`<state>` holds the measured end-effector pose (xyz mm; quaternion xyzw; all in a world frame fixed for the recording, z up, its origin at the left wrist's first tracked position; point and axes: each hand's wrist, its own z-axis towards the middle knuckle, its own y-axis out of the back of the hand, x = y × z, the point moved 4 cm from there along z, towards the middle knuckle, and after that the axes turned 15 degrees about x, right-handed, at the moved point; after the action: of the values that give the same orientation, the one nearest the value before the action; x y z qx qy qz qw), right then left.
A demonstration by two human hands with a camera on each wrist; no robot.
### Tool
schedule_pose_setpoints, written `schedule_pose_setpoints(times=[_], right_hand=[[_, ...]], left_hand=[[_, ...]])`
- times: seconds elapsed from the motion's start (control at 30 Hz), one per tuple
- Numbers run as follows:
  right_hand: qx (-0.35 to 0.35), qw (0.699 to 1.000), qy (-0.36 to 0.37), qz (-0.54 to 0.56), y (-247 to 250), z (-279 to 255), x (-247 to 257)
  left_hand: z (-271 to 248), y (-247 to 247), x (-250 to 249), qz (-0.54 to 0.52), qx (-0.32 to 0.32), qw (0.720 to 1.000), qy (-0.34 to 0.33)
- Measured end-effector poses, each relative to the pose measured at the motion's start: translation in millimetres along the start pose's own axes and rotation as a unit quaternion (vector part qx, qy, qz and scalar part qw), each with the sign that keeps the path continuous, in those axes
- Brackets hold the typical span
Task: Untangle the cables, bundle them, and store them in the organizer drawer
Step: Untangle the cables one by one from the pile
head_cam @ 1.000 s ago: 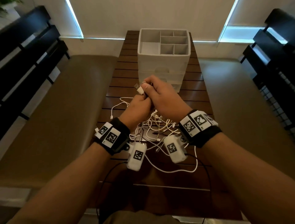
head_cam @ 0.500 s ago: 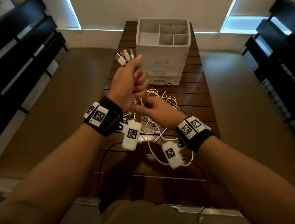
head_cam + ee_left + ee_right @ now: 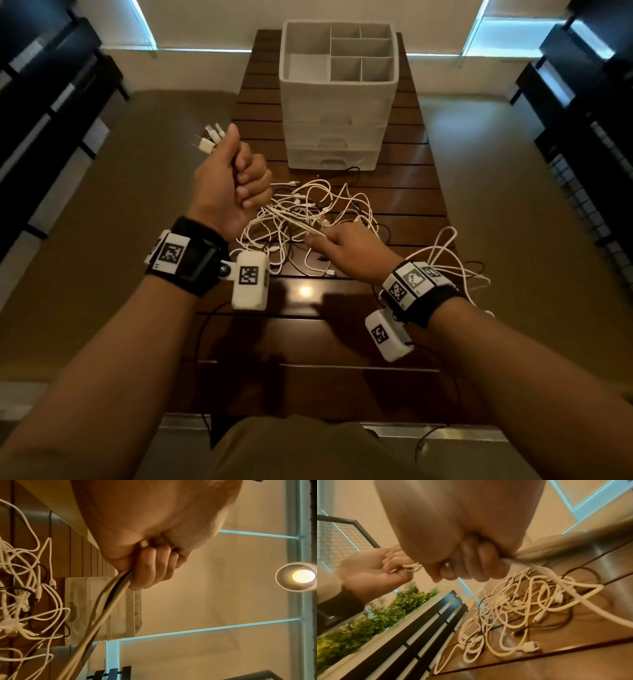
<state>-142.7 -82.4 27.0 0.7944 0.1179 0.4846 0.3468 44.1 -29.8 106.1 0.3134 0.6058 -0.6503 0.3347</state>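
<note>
From above the person's shoulders, the left hand (image 3: 228, 181) is raised in a fist to the left of the tabletop (image 3: 404, 192), fingers wrapped round a gathered run of cables with the plug ends (image 3: 209, 139) sticking out past the thumb, apparently so the ends stay matched while the slack is drawn straight. The right hand (image 3: 349, 248) sits lower and nearer, pinching the same strands where they leave the tangle of cables (image 3: 308, 209) that sprawls across the slats between the hands and the organizer (image 3: 337, 99). The organizer stands at the far end, its drawers looking closed, so storing seems some way off. In the left wrist view, the curled fingers (image 3: 150, 566) clamp several white cords and one dark cord (image 3: 109, 601), which slope down toward the heap on the tabletop; the drawer fronts (image 3: 82, 608) show behind them. In the right wrist view, the right hand's fingers (image 3: 471, 563) are closed over a thick white bunch that trails off to the right into loose loops (image 3: 513, 604), while the left hand (image 3: 373, 572) shows blurred at the left, gripping the other end. I judge the strands are being held taut between the two hands to pull them free of the knots.
</note>
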Motion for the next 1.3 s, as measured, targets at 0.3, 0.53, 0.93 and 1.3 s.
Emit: schedule_pose_setpoints(times=[0.3, 0.53, 0.93, 1.3], right_hand=[[0.08, 0.996, -0.038, -0.011, -9.9, -15.2, -18.7], [0.095, 0.983, -0.15, -0.051, -20.1, -38.4, -74.5], [0.174, 0.953, -0.213, -0.124, -18.4, -47.4, -89.5], [0.05, 0.974, -0.146, -0.163, 19.9, 17.5, -69.2]], left_hand=[[-11.4, 9.3, -17.3, 0.048, -0.092, 0.995, -0.008], [-24.9, 40.1, -69.8, 0.069, -0.117, 0.99, -0.038], [-24.7, 36.4, -32.5, 0.076, -0.099, 0.992, 0.005], [-44.2, 27.0, 19.4, 0.054, -0.064, 0.994, 0.072]])
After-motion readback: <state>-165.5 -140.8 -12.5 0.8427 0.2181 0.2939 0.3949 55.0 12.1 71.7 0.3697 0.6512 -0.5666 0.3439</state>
